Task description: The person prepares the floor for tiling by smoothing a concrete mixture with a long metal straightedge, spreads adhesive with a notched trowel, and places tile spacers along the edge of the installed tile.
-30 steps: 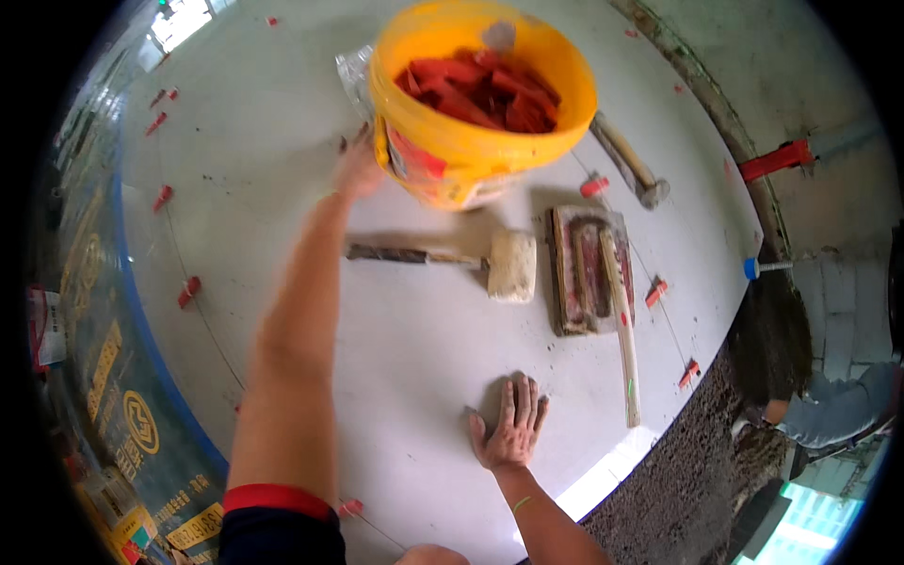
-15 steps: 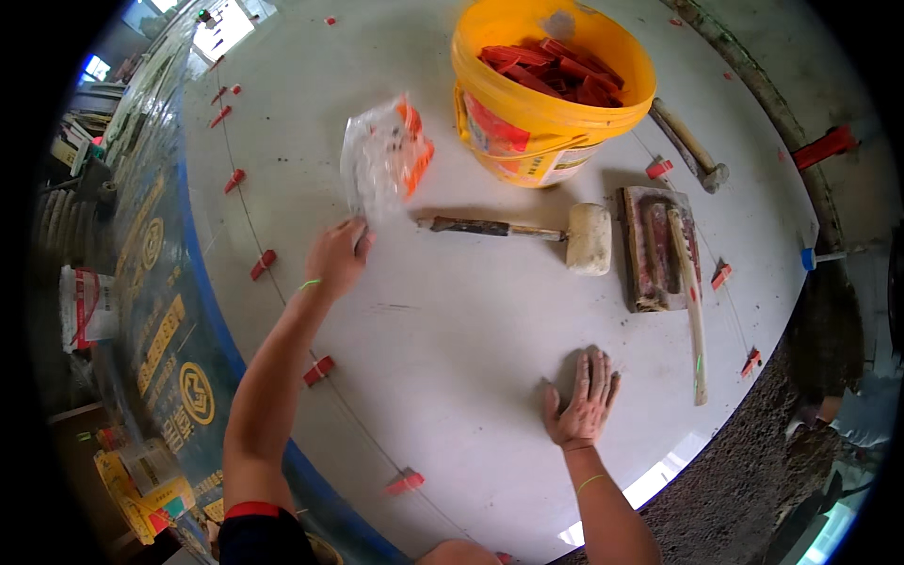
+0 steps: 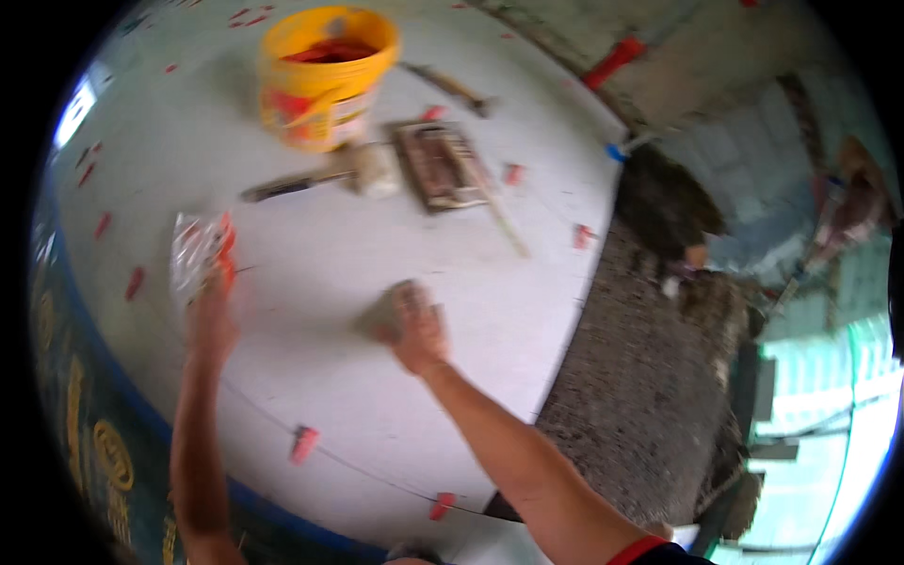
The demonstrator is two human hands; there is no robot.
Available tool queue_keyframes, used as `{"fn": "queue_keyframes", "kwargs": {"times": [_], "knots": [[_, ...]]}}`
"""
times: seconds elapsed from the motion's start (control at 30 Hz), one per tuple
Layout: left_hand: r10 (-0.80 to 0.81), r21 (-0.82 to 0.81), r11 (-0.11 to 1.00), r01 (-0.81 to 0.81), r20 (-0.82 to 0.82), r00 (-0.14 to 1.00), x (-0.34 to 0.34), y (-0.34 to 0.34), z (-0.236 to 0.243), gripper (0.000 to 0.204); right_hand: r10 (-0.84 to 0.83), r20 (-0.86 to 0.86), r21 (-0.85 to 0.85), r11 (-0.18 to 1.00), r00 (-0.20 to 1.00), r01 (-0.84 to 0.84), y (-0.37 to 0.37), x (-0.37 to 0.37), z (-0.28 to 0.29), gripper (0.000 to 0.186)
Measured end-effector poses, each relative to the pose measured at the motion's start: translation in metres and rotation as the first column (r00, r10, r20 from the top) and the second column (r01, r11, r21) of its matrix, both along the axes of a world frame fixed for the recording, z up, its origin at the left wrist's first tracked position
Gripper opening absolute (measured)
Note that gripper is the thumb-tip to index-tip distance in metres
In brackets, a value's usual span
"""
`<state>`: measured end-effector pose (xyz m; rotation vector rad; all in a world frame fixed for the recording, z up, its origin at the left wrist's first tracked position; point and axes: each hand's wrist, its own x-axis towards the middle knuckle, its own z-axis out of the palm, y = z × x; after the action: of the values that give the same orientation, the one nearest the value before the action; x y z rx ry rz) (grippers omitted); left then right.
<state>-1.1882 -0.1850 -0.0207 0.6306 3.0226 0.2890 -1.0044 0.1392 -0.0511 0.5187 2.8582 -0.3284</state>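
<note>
My left hand (image 3: 213, 320) is closed on the near end of a clear plastic bag (image 3: 191, 250) with orange pieces or print along one side; the grip itself is blurred. Over the pale tile floor (image 3: 311, 377), my right hand (image 3: 419, 331) is open with nothing in it, its fingers stretched forward and a shadow beside them. Whether its palm touches the tile I cannot tell. A white-headed mallet (image 3: 377, 171) lies beyond the hands, its dark handle pointing left toward the bag.
A yellow bucket (image 3: 325, 104) holds red plastic wedges (image 3: 330, 52). Right of it lie a hammer (image 3: 452, 89) and a rectangular float (image 3: 438, 165) with a pale stick across it. Red wedges (image 3: 303, 444) line the tile joints. Rough mortar (image 3: 621, 377) borders the tiles at right.
The view has swung to the right, so the bucket and tools sit further left. My left hand has drawn the bag nearer to me. My right hand has shifted and looks tilted.
</note>
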Motion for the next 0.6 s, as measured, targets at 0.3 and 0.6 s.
{"fn": "queue_keyframes", "kwargs": {"times": [0.3, 0.6], "knots": [[0.038, 0.244, 0.969, -0.033, -0.013, 0.999, 0.193, -0.032, 0.098, 0.027, 0.075, 0.134, -0.365, 0.931, 0.988, -0.021, 0.049, 0.2, 0.101, 0.057], [0.147, -0.114, 0.984, -0.136, 0.09, 0.985, 0.444, 0.017, 0.083, 0.018, 0.444, 0.262, -0.326, 0.877, 0.857, -0.354, 0.162, 0.428, 0.158, 0.04]]}}
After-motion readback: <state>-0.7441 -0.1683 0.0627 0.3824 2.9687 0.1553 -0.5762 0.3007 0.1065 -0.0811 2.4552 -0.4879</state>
